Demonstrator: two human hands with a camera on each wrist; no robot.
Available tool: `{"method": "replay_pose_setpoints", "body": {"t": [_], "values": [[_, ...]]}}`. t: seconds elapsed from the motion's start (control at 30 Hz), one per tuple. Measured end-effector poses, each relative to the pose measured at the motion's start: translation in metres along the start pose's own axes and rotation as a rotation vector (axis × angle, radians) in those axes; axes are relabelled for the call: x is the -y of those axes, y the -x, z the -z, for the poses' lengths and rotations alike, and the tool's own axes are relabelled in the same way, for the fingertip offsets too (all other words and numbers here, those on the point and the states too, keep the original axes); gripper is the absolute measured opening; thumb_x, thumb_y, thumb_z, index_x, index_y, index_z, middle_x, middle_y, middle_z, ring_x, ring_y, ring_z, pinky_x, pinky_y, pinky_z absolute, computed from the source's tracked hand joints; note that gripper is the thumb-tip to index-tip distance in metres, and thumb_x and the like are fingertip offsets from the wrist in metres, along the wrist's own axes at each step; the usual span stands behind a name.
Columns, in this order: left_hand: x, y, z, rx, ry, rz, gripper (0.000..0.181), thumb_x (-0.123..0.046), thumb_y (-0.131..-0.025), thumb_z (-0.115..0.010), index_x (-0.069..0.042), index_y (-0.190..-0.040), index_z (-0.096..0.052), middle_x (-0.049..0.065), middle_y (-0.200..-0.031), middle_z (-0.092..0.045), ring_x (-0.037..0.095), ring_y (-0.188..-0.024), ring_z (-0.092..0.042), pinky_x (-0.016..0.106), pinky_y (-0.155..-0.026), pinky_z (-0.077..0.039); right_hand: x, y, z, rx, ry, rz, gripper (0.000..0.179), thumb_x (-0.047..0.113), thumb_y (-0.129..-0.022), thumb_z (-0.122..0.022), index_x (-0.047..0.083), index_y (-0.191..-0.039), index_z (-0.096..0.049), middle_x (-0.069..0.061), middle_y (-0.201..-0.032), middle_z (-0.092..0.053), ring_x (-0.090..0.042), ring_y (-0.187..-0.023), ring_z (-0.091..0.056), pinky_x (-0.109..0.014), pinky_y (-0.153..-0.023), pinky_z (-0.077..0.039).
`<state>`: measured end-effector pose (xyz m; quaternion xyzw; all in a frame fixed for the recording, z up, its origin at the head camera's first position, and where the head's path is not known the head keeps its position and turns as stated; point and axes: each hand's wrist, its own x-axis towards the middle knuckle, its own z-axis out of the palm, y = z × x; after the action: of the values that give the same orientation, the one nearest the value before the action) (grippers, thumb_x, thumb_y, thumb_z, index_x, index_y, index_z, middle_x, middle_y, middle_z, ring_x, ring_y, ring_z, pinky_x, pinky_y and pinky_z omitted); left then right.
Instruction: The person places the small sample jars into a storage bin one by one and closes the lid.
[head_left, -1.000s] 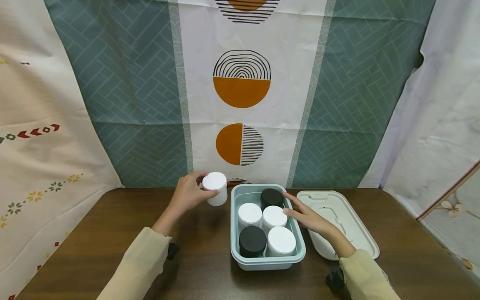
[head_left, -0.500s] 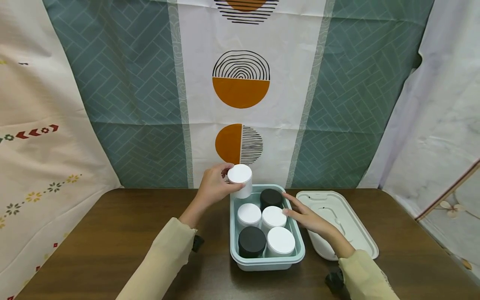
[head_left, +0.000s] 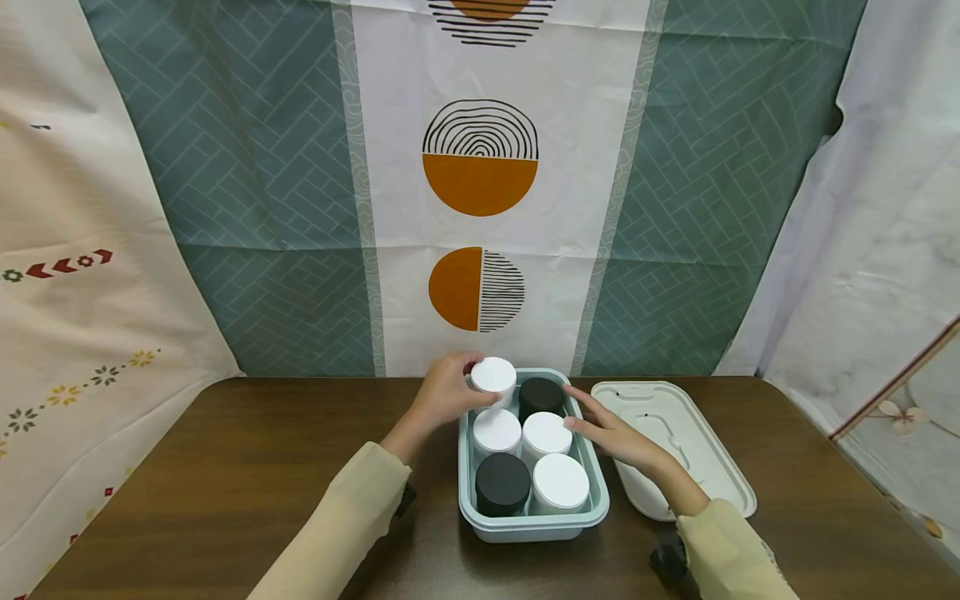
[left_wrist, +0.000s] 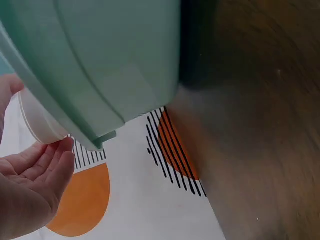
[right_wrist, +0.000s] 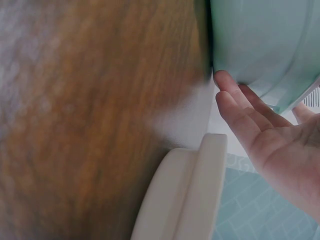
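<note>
My left hand (head_left: 442,392) holds a white-lidded jar (head_left: 493,377) between thumb and fingers, at the back left corner of the pale green tub (head_left: 534,524). In the left wrist view the fingertips touch the white jar (left_wrist: 41,119) beside the tub's rim. My right hand (head_left: 626,437) rests at the tub's right rim, its thumb and a finger reaching over the edge. The right wrist view shows its other fingers (right_wrist: 245,117) extended along the tub's outer wall. Inside the tub stand a black-lidded jar (head_left: 541,395), another black-lidded one (head_left: 502,483) and several white-lidded jars (head_left: 556,482).
A white tub lid (head_left: 716,458) lies flat on the brown wooden table (head_left: 225,500), right of the tub and partly beneath the right forearm. Patterned cloth (head_left: 480,192) hangs behind the table, with light cloths on both sides.
My left hand has carried the white-lidded jar rightward from beside the tub, over its rim, and then lowered it into the back left corner. The right hand has stayed in place.
</note>
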<state>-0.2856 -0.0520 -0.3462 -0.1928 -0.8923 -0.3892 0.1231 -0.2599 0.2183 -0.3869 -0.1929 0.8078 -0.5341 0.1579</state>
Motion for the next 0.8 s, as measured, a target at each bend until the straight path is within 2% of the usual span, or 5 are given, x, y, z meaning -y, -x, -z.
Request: {"method": "replay_pose_setpoints", "body": {"t": [0.27,0.4,0.5,0.8], "values": [[0.0075,-0.0004,-0.0023,0.095,-0.105,-0.053,0.049,-0.024,-0.068,-0.08,-0.003,-0.109,-0.064,0.009,-0.102,-0.064,0.022,-0.089,-0.054,0.037,-0.079,-0.043,0.0009,-0.0003,-0.0008,-0.008,0.009,-0.013,0.066,0.029,-0.095,-0.046,0.013,-0.147,-0.008,-0.031,-0.143,-0.017,-0.047,-0.122,-0.036,-0.053,-0.086,-0.045],[0.006,-0.0031,-0.002,0.148,-0.157,-0.057,0.044,-0.022,-0.071,-0.077,0.0,-0.108,-0.065,0.011,-0.106,-0.064,0.027,-0.098,-0.054,0.041,-0.089,-0.041,0.0015,0.0,-0.0004,-0.012,0.01,-0.013,0.066,0.029,-0.095,-0.046,0.013,-0.147,-0.008,-0.031,-0.143,-0.018,-0.047,-0.122,-0.036,-0.053,-0.086,-0.045],[0.0035,-0.0042,-0.0022,0.183,-0.194,-0.058,0.041,-0.021,-0.073,-0.076,0.002,-0.106,-0.065,0.012,-0.106,-0.064,0.028,-0.102,-0.053,0.041,-0.092,-0.041,0.0012,0.0002,-0.0001,-0.014,0.009,-0.01,0.066,0.029,-0.095,-0.046,0.013,-0.147,-0.008,-0.031,-0.142,-0.019,-0.047,-0.122,-0.036,-0.053,-0.086,-0.045],[0.0028,-0.0033,-0.0032,0.202,-0.162,-0.019,0.042,-0.022,-0.075,-0.075,0.001,-0.109,-0.065,0.012,-0.107,-0.064,0.024,-0.096,-0.054,0.037,-0.085,-0.046,0.0008,-0.0003,-0.0009,-0.015,0.006,-0.003,0.066,0.028,-0.096,-0.045,0.012,-0.147,-0.008,-0.031,-0.142,-0.019,-0.047,-0.122,-0.036,-0.054,-0.086,-0.044]]}}
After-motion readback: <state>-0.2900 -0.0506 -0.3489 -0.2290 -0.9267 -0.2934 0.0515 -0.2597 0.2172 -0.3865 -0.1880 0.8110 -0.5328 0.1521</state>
